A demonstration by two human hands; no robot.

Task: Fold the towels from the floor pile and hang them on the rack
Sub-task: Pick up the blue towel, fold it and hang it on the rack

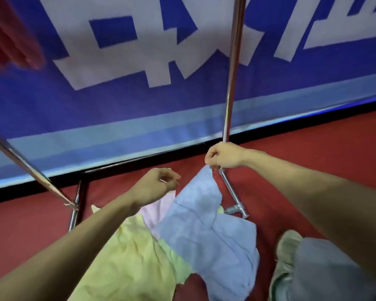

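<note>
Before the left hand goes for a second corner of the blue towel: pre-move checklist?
1. Right hand grip on blue towel corner: ok, pinched.
2. Left hand free: ok, holds nothing.
3. Blue towel lifted off the pile: not ok, its lower part lies on the yellow towel.
4. Second corner findable: cannot tell, cloth is crumpled.
5. Rack's hanging bar free: cannot tell, only the rack upright shows.

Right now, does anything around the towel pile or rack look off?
Nothing damaged or spilled. The right hand pinches a corner of the blue towel, whose lower part lies on the crumpled pile beside the rack.
</note>
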